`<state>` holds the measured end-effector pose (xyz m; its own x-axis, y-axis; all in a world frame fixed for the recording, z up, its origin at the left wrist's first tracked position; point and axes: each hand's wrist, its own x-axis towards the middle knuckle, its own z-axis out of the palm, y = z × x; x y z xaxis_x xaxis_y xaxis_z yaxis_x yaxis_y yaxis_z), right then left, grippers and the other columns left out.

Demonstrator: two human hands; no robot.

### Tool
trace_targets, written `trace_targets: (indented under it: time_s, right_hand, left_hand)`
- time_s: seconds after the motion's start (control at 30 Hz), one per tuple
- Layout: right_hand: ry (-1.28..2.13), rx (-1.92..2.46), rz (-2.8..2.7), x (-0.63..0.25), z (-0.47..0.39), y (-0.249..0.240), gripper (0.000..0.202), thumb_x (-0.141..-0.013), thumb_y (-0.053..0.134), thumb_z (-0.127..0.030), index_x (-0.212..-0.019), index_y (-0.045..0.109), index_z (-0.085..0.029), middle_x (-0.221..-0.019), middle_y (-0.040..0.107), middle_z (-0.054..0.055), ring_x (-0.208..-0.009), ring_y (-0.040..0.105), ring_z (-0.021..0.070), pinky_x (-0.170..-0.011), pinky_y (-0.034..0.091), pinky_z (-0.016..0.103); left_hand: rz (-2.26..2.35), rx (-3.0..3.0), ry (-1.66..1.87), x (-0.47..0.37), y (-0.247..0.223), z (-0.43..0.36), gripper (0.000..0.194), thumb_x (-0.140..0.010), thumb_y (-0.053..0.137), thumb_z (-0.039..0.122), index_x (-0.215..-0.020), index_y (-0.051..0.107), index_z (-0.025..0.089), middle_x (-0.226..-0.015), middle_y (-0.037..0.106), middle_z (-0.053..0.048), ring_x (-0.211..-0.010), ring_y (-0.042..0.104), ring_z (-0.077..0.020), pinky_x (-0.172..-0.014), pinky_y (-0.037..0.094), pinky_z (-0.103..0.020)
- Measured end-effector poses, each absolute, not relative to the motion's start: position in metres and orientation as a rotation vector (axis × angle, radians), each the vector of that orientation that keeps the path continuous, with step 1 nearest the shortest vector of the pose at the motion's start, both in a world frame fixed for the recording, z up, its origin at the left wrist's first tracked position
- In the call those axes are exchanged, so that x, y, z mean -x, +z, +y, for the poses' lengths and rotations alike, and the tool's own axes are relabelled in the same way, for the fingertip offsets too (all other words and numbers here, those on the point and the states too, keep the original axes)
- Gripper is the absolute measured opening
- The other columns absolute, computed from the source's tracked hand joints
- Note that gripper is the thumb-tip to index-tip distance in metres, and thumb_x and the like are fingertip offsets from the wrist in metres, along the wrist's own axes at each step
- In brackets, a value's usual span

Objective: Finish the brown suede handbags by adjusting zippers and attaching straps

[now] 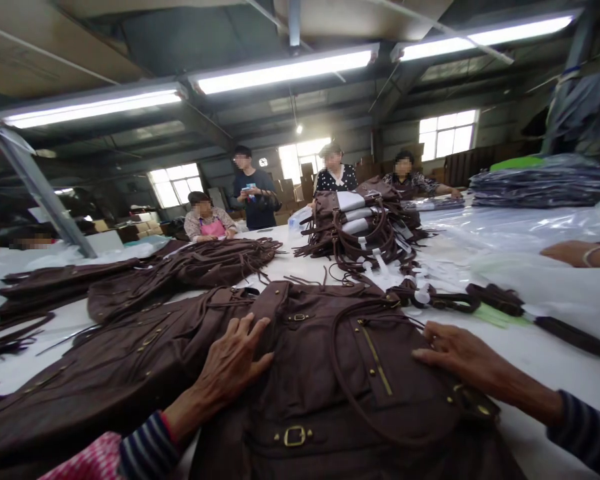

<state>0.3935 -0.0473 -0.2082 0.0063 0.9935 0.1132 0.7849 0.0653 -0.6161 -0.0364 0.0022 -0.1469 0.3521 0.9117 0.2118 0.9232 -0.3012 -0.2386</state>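
Observation:
A dark brown handbag (pixel 305 373) lies flat in front of me, with a brass zip, a small buckle and a rounded handle (pixel 347 393) looped over its front. My left hand (pixel 237 357) rests on the bag's left part, fingers apart and holding nothing. At the bag's right side, my right hand (pixel 453 347) touches the surface near the zip, thumb and forefinger apart; its other fingers are partly hidden. Another brown bag (pixel 145 353) lies to the left, against the one under my hands.
Stacked brown bags with wrapped handles (pixel 350 220) stand at the table's middle. More brown bags (pixel 195 267) lie at left. Brown straps (pixel 495 298) and clear plastic (pixel 555 227) cover the right. Another person's hand (pixel 575 253) reaches in there. Several people are across the table.

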Motion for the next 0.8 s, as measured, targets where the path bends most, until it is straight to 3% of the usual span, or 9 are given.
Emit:
trace_targets:
  time_s: [0.1,0.2,0.37,0.43,0.5,0.57,0.63,0.7,0.8]
  right_hand:
    - [0.008,1.770,-2.032,-0.394,-0.040,-0.192,0.025,-0.094,0.052,-0.046,-0.102,0.063,-0.024,-0.091,0.067,0.004,-0.085,0.065,0.0245,-0.071,0.048,0.034]
    - [-0.187,1.576,-2.215,-0.384,-0.020,-0.175,0.018,-0.095,0.049,-0.032,-0.104,0.063,-0.025,-0.109,0.063,0.006,-0.105,0.060,0.0244,-0.083,0.050,0.034]
    - [-0.323,1.540,-2.351,-0.365,0.016,-0.190,0.016,-0.090,0.055,-0.027,-0.100,0.067,-0.022,-0.103,0.066,0.008,-0.101,0.060,0.0293,-0.084,0.051,0.043]
    - [-0.407,1.436,-2.333,-0.358,0.028,-0.212,0.022,-0.090,0.055,-0.025,-0.107,0.067,-0.024,-0.109,0.068,0.009,-0.103,0.062,0.0300,-0.086,0.051,0.046]
    - [-0.490,1.338,-2.264,-0.349,0.039,-0.238,0.029,-0.088,0.051,-0.018,-0.111,0.068,-0.024,-0.109,0.071,0.010,-0.104,0.065,0.0281,-0.088,0.052,0.043]
    - [-0.506,1.315,-2.224,-0.341,0.045,-0.261,0.039,-0.085,0.043,-0.006,-0.109,0.069,-0.023,-0.102,0.073,0.009,-0.094,0.069,0.0234,-0.079,0.055,0.034]
    - [-0.472,1.321,-2.185,-0.336,0.047,-0.279,0.047,-0.082,0.038,0.001,-0.107,0.070,-0.022,-0.098,0.075,0.009,-0.086,0.072,0.0207,-0.071,0.056,0.029]
    - [-0.390,1.327,-2.147,-0.336,0.045,-0.289,0.047,-0.082,0.039,-0.001,-0.109,0.070,-0.023,-0.102,0.076,0.010,-0.084,0.073,0.0206,-0.068,0.057,0.027]
    - [-0.206,1.337,-2.088,-0.342,0.042,-0.289,0.039,-0.079,0.048,-0.013,-0.106,0.072,-0.027,-0.103,0.077,0.010,-0.089,0.075,0.0246,-0.071,0.058,0.028]
  left_hand:
    - [-1.547,2.261,-0.019,0.032,-0.162,0.005,0.052,-0.094,0.057,0.038,-0.143,0.051,0.022,-0.147,0.045,-0.015,-0.126,0.046,-0.0343,-0.096,0.051,-0.045]
    - [-1.530,2.190,-0.018,0.030,-0.179,0.008,0.048,-0.098,0.050,0.036,-0.143,0.051,0.023,-0.149,0.043,-0.016,-0.124,0.047,-0.0378,-0.097,0.048,-0.053]
    - [-1.476,2.162,-0.214,0.038,-0.196,0.003,0.043,-0.097,0.050,0.032,-0.140,0.053,0.025,-0.153,0.041,-0.013,-0.141,0.033,-0.0384,-0.106,0.041,-0.056]
    - [-1.416,2.201,-0.258,0.043,-0.200,0.003,0.043,-0.097,0.049,0.029,-0.139,0.053,0.024,-0.155,0.038,-0.011,-0.147,0.025,-0.0346,-0.113,0.035,-0.056]
    - [-1.336,2.274,-0.251,0.046,-0.199,0.005,0.044,-0.097,0.048,0.028,-0.141,0.049,0.023,-0.157,0.035,-0.011,-0.149,0.024,-0.0301,-0.119,0.029,-0.056]
    - [-1.258,2.367,-0.203,0.043,-0.193,0.009,0.043,-0.096,0.049,0.029,-0.139,0.050,0.023,-0.158,0.034,-0.012,-0.149,0.024,-0.0298,-0.120,0.027,-0.055]
    - [-1.195,2.465,-0.124,0.031,-0.179,0.014,0.037,-0.096,0.053,0.033,-0.131,0.055,0.023,-0.154,0.037,-0.015,-0.146,0.030,-0.0340,-0.116,0.032,-0.057]
    - [-1.125,2.586,0.003,0.006,-0.160,0.024,0.034,-0.095,0.056,0.039,-0.122,0.060,0.020,-0.142,0.050,-0.018,-0.136,0.044,-0.0377,-0.108,0.041,-0.059]
    - [-1.086,2.942,0.350,-0.047,-0.138,0.047,0.044,-0.092,0.053,0.059,-0.112,0.064,0.021,-0.108,0.069,-0.012,-0.102,0.066,-0.0335,-0.085,0.055,-0.050]
